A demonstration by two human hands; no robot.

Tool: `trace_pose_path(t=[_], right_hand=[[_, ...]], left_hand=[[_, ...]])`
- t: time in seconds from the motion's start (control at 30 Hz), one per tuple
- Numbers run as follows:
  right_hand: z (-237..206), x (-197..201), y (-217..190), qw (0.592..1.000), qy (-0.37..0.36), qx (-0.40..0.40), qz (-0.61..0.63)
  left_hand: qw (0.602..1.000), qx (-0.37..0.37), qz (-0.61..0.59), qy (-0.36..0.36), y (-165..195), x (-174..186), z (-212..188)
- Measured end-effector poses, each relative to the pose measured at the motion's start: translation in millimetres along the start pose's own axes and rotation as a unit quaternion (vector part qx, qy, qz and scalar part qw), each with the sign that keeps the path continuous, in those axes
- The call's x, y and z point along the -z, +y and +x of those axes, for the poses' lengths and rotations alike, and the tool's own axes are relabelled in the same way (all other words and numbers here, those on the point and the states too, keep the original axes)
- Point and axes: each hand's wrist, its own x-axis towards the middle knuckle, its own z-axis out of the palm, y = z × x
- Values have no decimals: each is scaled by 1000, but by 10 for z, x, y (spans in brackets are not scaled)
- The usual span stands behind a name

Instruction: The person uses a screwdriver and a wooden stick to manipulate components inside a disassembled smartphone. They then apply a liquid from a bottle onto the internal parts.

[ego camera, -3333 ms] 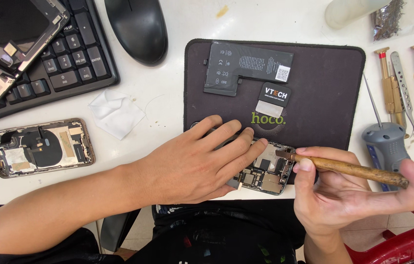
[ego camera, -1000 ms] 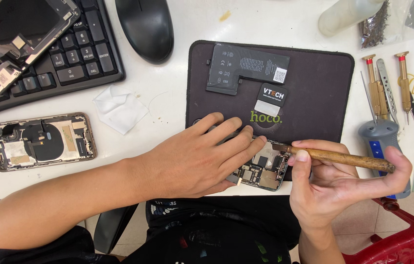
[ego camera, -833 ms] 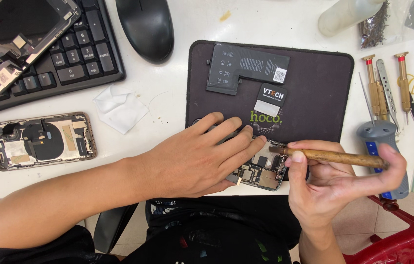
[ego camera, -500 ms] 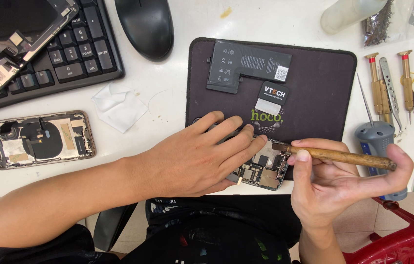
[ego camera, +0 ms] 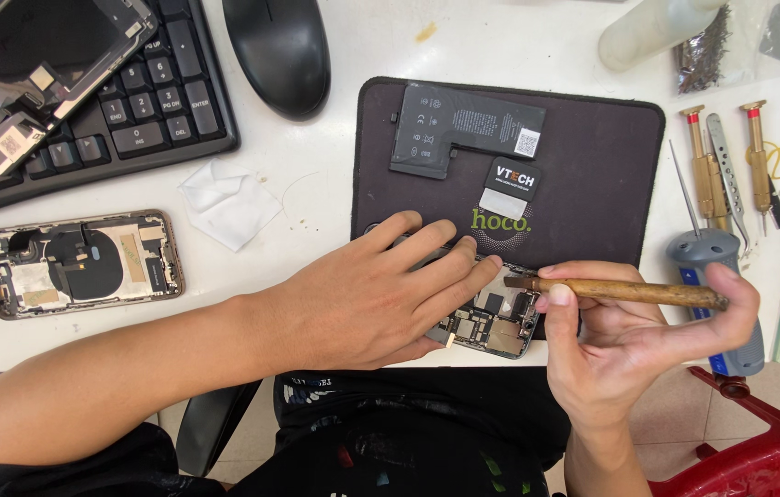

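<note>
My left hand [ego camera: 376, 293] lies flat over a small phone circuit board [ego camera: 493, 318] at the near edge of a black work mat [ego camera: 592, 175], its fingers pressing the board down. My right hand [ego camera: 624, 345] grips a brown wooden-handled tool [ego camera: 629, 292] held level, with its tip touching the board's upper right corner. Part of the board is hidden under my left fingers.
A black L-shaped battery [ego camera: 463, 127] lies on the mat's far side. An opened phone shell [ego camera: 77, 262], a white tissue [ego camera: 227, 202], a keyboard [ego camera: 123, 101] bearing a phone screen [ego camera: 31, 64], and a mouse [ego camera: 277, 51] sit to the left. Screwdrivers [ego camera: 707, 179] and a grey-blue tool handle [ego camera: 730, 304] lie to the right.
My right hand has kept working the brown tool in small strokes at the board's corner. My left hand has stayed on the board. The view has shifted slightly.
</note>
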Motion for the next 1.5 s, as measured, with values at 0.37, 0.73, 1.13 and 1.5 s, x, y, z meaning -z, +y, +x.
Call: trace_pose_path(t=[0.37, 0.73, 1.13, 1.5], right_hand=[[58, 45, -2, 999, 9, -5, 30], [-8, 52, 15, 1000, -10, 17, 1], [-115, 54, 147, 999, 26, 30, 12], [-85, 18, 76, 1000, 22, 15, 9]], left_hand=[[1000, 1, -8, -1, -11, 45, -4], [1000, 2, -5, -4, 5, 38, 9], [1000, 2, 2, -1, 6, 25, -2], [1000, -1, 0, 7, -9, 7, -22]])
